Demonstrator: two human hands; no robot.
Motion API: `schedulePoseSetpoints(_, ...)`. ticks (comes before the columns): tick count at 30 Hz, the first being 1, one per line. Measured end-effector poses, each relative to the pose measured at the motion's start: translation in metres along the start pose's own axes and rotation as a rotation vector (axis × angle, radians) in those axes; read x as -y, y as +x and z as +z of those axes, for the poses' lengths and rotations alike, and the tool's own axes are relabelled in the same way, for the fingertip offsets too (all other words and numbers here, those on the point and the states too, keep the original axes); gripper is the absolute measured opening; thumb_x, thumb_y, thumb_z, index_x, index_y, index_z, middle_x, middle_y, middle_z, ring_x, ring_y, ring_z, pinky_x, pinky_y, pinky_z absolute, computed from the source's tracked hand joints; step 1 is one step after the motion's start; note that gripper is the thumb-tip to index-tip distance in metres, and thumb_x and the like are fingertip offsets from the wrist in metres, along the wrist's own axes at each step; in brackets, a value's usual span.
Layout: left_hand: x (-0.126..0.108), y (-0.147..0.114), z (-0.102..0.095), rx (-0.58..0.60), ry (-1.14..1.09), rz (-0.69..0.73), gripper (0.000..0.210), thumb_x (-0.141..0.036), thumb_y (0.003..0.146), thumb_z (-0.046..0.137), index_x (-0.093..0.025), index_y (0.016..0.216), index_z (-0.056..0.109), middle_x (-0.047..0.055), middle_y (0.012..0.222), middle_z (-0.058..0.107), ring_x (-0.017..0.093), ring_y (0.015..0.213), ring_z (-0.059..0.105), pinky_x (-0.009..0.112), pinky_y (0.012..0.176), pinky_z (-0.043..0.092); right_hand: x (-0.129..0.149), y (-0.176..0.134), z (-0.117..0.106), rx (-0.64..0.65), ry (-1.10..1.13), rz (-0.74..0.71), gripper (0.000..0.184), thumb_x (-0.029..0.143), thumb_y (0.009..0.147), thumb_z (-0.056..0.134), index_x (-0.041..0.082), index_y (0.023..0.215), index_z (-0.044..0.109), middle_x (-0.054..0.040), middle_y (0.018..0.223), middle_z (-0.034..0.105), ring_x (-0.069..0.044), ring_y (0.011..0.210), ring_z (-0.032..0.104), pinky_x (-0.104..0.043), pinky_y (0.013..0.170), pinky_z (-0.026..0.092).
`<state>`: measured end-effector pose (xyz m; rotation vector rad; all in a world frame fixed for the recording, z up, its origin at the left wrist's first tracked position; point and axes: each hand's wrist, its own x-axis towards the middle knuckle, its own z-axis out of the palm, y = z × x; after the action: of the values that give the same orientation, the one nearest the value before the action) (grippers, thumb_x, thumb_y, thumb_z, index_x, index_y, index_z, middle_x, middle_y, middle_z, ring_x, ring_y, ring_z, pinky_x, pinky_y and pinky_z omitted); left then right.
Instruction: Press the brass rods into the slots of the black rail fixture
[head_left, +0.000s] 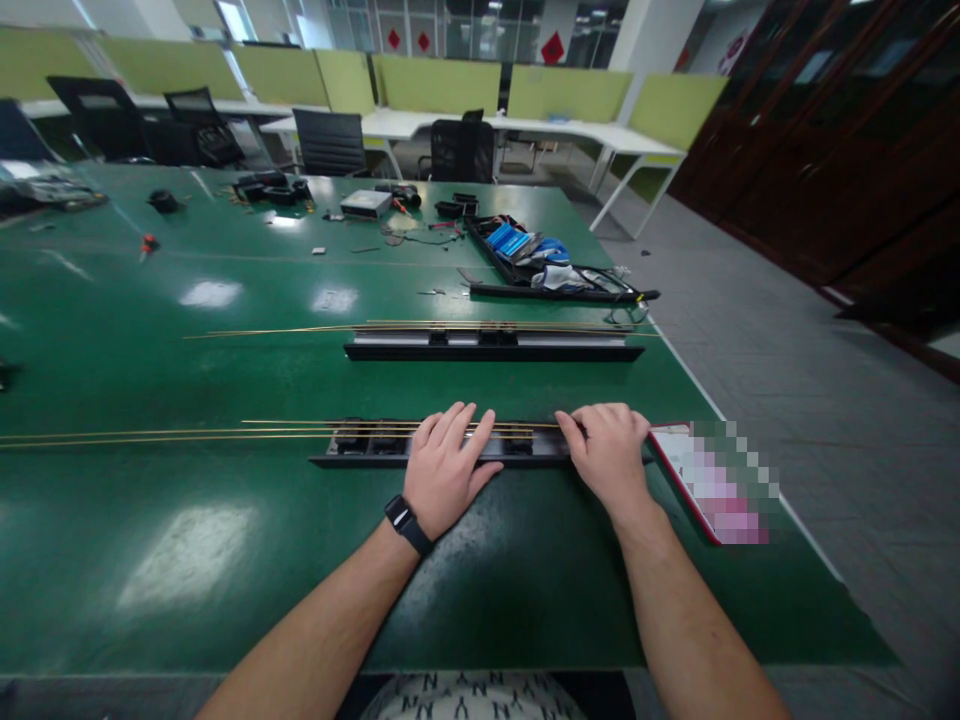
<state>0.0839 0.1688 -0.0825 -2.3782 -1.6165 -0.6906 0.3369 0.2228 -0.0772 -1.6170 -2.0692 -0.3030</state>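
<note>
Green and shiny, the big table (150, 385) spreads out near me. A long black tray (532, 462) lies sideways on it, under the person's left hand (448, 465), whose fingers are apart. The right hand (611, 455) curls at its right end; I can't tell if it pinches anything. Skinny gold rods (300, 430) run along the tray and poke out far left.

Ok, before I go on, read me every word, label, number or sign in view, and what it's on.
"N" and "Y", repeated: clothing at the bottom edge.
Too small or blurred to read: any print on the blue packet, red diamond signs, round wall sign.
Pixelated, unreadable: red-edged flat thing.
Watch: nothing legible.
</note>
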Motion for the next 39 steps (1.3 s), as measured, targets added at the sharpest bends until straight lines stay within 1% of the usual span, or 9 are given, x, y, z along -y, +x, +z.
schedulePoseSetpoints(6, 0.0006, -0.0002, -0.0003, 0.014, 0.005, 0.001, 0.06, -0.052, 0.098, 0.059, -0.023, 0.15, 0.053, 0.013, 0.151, 0.059, 0.031, 0.143, 0.05, 0.049, 0.116, 0.036, -0.0021, 0.001, -0.0009, -0.003, -0.064, 0.032, 0.048, 0.05, 0.106, 0.042, 0.02, 0.073, 0.062, -0.0067, 0.081, 0.069, -0.023, 0.091, 0.05, -0.041, 0.087, 0.024)
schedulePoseSetpoints(12, 0.0, 0.0005, -0.0014, 0.007, 0.004, 0.001, 0.06, -0.051, 0.096, 0.062, -0.024, 0.149, 0.055, 0.013, 0.149, 0.06, 0.032, 0.142, 0.051, 0.049, 0.116, 0.037, 0.0002, -0.0003, -0.0011, -0.01, 0.015, 0.013, 0.045, 0.053, 0.105, 0.042, 0.022, 0.083, 0.067, -0.007, 0.087, 0.072, -0.024, 0.095, 0.052, -0.04, 0.089, 0.024)
schedulePoseSetpoints(18, 0.0005, 0.0009, -0.0017, 0.004, 0.007, 0.006, 0.06, -0.052, 0.097, 0.061, -0.023, 0.149, 0.054, 0.013, 0.149, 0.06, 0.031, 0.142, 0.051, 0.049, 0.116, 0.037, 0.0007, 0.0002, 0.0007, -0.001, -0.023, -0.001, 0.047, 0.051, 0.106, 0.042, 0.021, 0.076, 0.063, -0.0066, 0.082, 0.07, -0.023, 0.092, 0.05, -0.04, 0.088, 0.023)
schedulePoseSetpoints(24, -0.0003, 0.0008, -0.0017, 0.011, 0.008, 0.003, 0.059, -0.052, 0.098, 0.058, -0.024, 0.15, 0.054, 0.012, 0.15, 0.059, 0.031, 0.142, 0.051, 0.049, 0.116, 0.035, -0.0001, 0.0013, -0.0005, 0.004, -0.056, 0.018, 0.052, 0.049, 0.107, 0.04, 0.02, 0.068, 0.06, -0.007, 0.078, 0.068, -0.023, 0.09, 0.05, -0.041, 0.086, 0.024)
schedulePoseSetpoints(30, -0.0004, 0.0008, -0.0019, 0.012, 0.009, 0.0, 0.059, -0.052, 0.097, 0.06, -0.024, 0.149, 0.054, 0.013, 0.15, 0.059, 0.031, 0.142, 0.051, 0.049, 0.115, 0.036, 0.0004, -0.0003, -0.0003, -0.001, 0.033, 0.018, 0.042, 0.051, 0.105, 0.046, 0.022, 0.084, 0.067, -0.0057, 0.088, 0.072, -0.023, 0.095, 0.053, -0.04, 0.09, 0.024)
schedulePoseSetpoints(33, -0.0001, 0.0005, -0.0018, 0.012, 0.005, -0.001, 0.059, -0.052, 0.098, 0.059, -0.023, 0.149, 0.054, 0.013, 0.15, 0.059, 0.031, 0.142, 0.051, 0.049, 0.116, 0.036, 0.0003, -0.0004, 0.0017, 0.002, 0.016, 0.003, 0.043, 0.051, 0.105, 0.045, 0.022, 0.08, 0.065, -0.0058, 0.084, 0.071, -0.023, 0.094, 0.053, -0.04, 0.09, 0.024)
schedulePoseSetpoints(39, -0.0004, 0.0004, -0.0015, 0.015, 0.009, -0.001, 0.059, -0.052, 0.098, 0.059, -0.024, 0.149, 0.054, 0.013, 0.15, 0.059, 0.031, 0.142, 0.051, 0.049, 0.116, 0.036, -0.0003, 0.0014, 0.0009, -0.008, -0.085, 0.01, 0.048, 0.049, 0.106, 0.043, 0.02, 0.073, 0.062, -0.0062, 0.079, 0.069, -0.023, 0.09, 0.051, -0.041, 0.087, 0.024)
